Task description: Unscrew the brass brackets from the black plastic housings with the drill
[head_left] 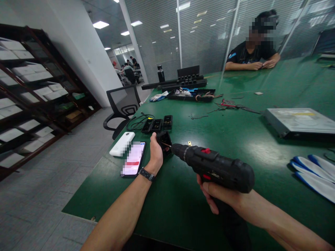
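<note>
My right hand (220, 195) is wrapped round the grip of a black cordless drill (217, 164) with red details. The drill points left, and its thin bit reaches into a small black box (164, 141). That open-fronted box is tilted up in my left hand (156, 151), whose thumb rests along its near side; the other fingers are mostly hidden behind it. Whether the bit touches a screw inside cannot be made out. A small brass-coloured plate (190, 143) lies on the table just past the drill's chuck.
Several similar black boxes (157, 124) and a black cable (133, 122) lie beyond my left hand. Left of it are a phone (134, 158) and a white power bank (122, 143). A metal disc drive (300, 122) and gloves (314, 174) lie right. Across the table sits a person (252, 52).
</note>
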{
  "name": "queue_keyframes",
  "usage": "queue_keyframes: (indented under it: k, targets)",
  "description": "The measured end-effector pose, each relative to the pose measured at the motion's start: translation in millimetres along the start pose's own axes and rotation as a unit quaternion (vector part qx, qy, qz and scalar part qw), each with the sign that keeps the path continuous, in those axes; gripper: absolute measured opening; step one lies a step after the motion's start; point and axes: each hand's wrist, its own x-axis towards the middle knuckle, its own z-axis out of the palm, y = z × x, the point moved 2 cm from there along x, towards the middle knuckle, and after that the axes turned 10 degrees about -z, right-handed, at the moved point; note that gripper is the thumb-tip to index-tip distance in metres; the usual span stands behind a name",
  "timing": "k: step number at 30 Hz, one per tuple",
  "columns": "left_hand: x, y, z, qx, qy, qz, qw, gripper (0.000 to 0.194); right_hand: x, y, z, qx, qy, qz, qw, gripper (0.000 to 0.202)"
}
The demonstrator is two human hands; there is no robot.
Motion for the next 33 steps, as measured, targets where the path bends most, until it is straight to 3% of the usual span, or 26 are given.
queue_keyframes:
  k: [7,17,33]
  targets:
    - [-1.1,0.6,1.0,0.014,-0.02,0.013,1.0,0.068,-0.6,1.7,-0.4,0.011,0.0,0.001,1.0,0.015]
    - [0.4,0.3,0.0,-0.038,0.027,0.039,0.998,0.048,0.5,-3.7,0.6,0.001,-0.007,-0.001,1.0,0.012]
    - [0.8,-1.9,-2.9,-0.008,0.03,0.027,0.999,0.052,0.4,-3.4,0.2,0.0,-0.011,-0.001,1.0,0.013]
